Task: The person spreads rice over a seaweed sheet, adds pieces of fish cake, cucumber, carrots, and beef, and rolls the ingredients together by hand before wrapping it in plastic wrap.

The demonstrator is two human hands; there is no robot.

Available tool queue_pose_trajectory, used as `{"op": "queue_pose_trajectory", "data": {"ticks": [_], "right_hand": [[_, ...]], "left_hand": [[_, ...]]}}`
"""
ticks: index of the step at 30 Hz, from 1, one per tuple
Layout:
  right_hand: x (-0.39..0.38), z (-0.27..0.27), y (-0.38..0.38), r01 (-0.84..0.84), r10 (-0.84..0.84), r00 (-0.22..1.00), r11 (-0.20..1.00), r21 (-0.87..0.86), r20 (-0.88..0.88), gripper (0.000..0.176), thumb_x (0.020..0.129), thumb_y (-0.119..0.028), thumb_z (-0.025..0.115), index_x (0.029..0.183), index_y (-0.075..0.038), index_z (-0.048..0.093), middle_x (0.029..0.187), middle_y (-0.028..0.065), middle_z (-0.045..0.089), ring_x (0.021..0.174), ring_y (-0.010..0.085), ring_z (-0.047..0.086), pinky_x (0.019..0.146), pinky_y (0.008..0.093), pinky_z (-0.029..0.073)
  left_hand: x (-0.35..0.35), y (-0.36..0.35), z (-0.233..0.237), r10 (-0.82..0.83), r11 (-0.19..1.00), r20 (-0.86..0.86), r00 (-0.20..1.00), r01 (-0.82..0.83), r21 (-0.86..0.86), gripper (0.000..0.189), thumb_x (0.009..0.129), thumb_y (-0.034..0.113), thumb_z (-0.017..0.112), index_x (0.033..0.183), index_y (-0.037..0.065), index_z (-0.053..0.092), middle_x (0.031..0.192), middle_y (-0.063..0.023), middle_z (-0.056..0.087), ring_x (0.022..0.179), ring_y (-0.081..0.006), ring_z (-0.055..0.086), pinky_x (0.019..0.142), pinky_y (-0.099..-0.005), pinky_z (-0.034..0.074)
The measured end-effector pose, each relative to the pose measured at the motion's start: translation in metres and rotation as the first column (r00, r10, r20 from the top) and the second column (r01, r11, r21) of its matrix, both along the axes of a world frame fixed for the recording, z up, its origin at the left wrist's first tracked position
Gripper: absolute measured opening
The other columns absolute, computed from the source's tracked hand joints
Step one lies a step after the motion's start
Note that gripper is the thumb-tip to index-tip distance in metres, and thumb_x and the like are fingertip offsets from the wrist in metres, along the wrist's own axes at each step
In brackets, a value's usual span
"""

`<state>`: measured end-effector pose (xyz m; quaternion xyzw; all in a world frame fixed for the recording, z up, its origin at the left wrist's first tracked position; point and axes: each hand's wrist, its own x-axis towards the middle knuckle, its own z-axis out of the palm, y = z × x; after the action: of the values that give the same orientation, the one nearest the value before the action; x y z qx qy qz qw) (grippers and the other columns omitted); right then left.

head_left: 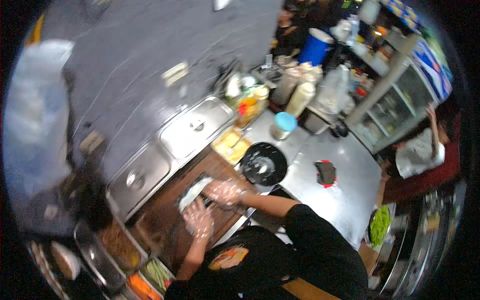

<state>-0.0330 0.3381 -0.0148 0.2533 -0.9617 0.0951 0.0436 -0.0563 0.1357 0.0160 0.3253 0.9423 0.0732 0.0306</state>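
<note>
A dark sheet, which looks like seaweed, with a layer of white rice (194, 194) lies on the brown cutting board (172, 210). My left hand (199, 220), in a clear plastic glove, touches the near edge of the rice with its fingers apart. From the right, my right hand (224, 193), gloved alike, reaches over the sheet's other end, its fingers stretched out and somewhat blurred. Just beyond it stands a black bowl (263, 164) with some white stuff inside, probably rice. A tray of yellow food (232, 145) sits beside the bowl.
Lidded steel pans (197, 127) line the board's far side. Trays of orange strips (142, 287) and green strips (156, 275) lie at lower left. A blue-lidded tub (284, 125) and bottles (301, 99) stand beyond the bowl. Another person (420, 152) is near the glass-door fridge (395, 107).
</note>
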Motion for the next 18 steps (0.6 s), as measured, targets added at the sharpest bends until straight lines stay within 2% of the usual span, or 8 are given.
{"op": "queue_pose_trajectory", "data": {"ticks": [1, 4, 6, 8, 9, 10, 16, 18], "right_hand": [[-0.001, 0.019, -0.004, 0.044, -0.038, 0.993, 0.998, -0.046, 0.108, 0.052, 0.086, -0.022, 0.055, 0.128, 0.008, 0.048, 0.126, 0.0254, 0.056, 0.119, 0.0384, 0.055, 0.105, 0.0458, 0.042], [-0.002, -0.001, -0.001, 0.016, -0.002, 0.975, 0.998, 0.059, -0.224, 0.053, 0.08, -0.026, 0.059, 0.123, 0.004, 0.052, 0.112, 0.0176, 0.06, 0.108, 0.0323, 0.06, 0.095, 0.0436, 0.047], [-0.003, 0.001, 0.0, -0.017, 0.037, 0.941, 0.998, 0.064, -0.337, 0.049, 0.077, -0.029, 0.062, 0.116, 0.0, 0.057, 0.105, 0.0123, 0.061, 0.1, 0.0283, 0.061, 0.088, 0.0394, 0.049], [-0.01, -0.002, -0.002, -0.017, 0.032, 0.982, 0.997, 0.078, -0.188, 0.054, 0.072, -0.038, 0.067, 0.111, -0.003, 0.058, 0.101, 0.0113, 0.06, 0.095, 0.0299, 0.06, 0.081, 0.042, 0.049], [-0.005, 0.014, -0.005, 0.011, 0.012, 0.98, 0.994, 0.112, -0.2, 0.036, 0.076, -0.029, 0.062, 0.102, -0.005, 0.058, 0.097, 0.0098, 0.06, 0.094, 0.027, 0.062, 0.079, 0.0399, 0.051], [-0.009, 0.005, -0.006, 0.023, 0.002, 0.959, 0.996, 0.087, -0.282, 0.029, 0.075, -0.027, 0.063, 0.095, -0.007, 0.057, 0.095, 0.0092, 0.059, 0.09, 0.0278, 0.062, 0.076, 0.0411, 0.052], [-0.028, -0.002, -0.003, -0.009, 0.016, 0.995, 0.998, 0.067, -0.1, 0.039, 0.072, -0.042, 0.072, 0.089, -0.009, 0.061, 0.09, 0.0089, 0.061, 0.088, 0.0293, 0.062, 0.073, 0.0439, 0.053], [-0.033, 0.015, -0.004, -0.016, 0.007, 0.989, 0.998, 0.061, 0.146, 0.046, 0.07, -0.053, 0.073, 0.084, -0.01, 0.065, 0.091, 0.0091, 0.063, 0.09, 0.0298, 0.062, 0.075, 0.0441, 0.053]], "left_hand": [[0.0, -0.001, -0.003, -0.028, 0.998, -0.056, 0.998, 0.025, -0.049, 0.062, 0.092, 0.046, 0.054, 0.137, 0.005, 0.044, 0.126, -0.0166, 0.055, 0.118, -0.034, 0.05, 0.102, -0.0496, 0.035], [0.002, -0.002, -0.002, -0.051, 0.998, -0.146, 0.988, 0.046, -0.034, 0.064, 0.089, 0.044, 0.061, 0.138, 0.007, 0.043, 0.125, -0.0138, 0.055, 0.118, -0.0307, 0.05, 0.101, -0.0481, 0.035], [-0.005, -0.004, -0.007, -0.063, 0.997, -0.103, 0.993, 0.058, -0.048, 0.06, 0.087, 0.047, 0.062, 0.13, 0.007, 0.049, 0.111, -0.0118, 0.059, 0.109, -0.029, 0.054, 0.094, -0.0451, 0.04], [-0.012, -0.009, -0.027, -0.107, 0.993, -0.234, 0.966, 0.113, 0.016, 0.063, 0.081, 0.054, 0.065, 0.122, 0.007, 0.054, 0.104, -0.0101, 0.06, 0.102, -0.0285, 0.056, 0.088, -0.0432, 0.043], [-0.019, -0.012, -0.038, -0.132, 0.984, -0.257, 0.957, 0.158, 0.083, 0.061, 0.079, 0.054, 0.066, 0.117, 0.006, 0.058, 0.098, -0.0105, 0.061, 0.096, -0.0289, 0.058, 0.084, -0.0422, 0.045], [-0.02, -0.014, -0.037, -0.152, 0.961, -0.421, 0.894, 0.234, 0.149, 0.058, 0.078, 0.054, 0.067, 0.111, 0.006, 0.06, 0.092, -0.0108, 0.061, 0.09, -0.0289, 0.059, 0.08, -0.0418, 0.046], [-0.036, -0.014, -0.03, -0.233, 0.963, -0.214, 0.949, 0.255, 0.085, 0.053, 0.077, 0.05, 0.07, 0.1, 0.004, 0.058, 0.086, -0.011, 0.057, 0.086, -0.031, 0.057, 0.075, -0.0428, 0.045], [-0.035, -0.016, -0.011, -0.276, 0.933, -0.186, 0.943, 0.31, 0.185, 0.048, 0.083, 0.045, 0.068, 0.097, 0.001, 0.055, 0.084, -0.0126, 0.056, 0.083, -0.0342, 0.057, 0.074, -0.0443, 0.045]]}}
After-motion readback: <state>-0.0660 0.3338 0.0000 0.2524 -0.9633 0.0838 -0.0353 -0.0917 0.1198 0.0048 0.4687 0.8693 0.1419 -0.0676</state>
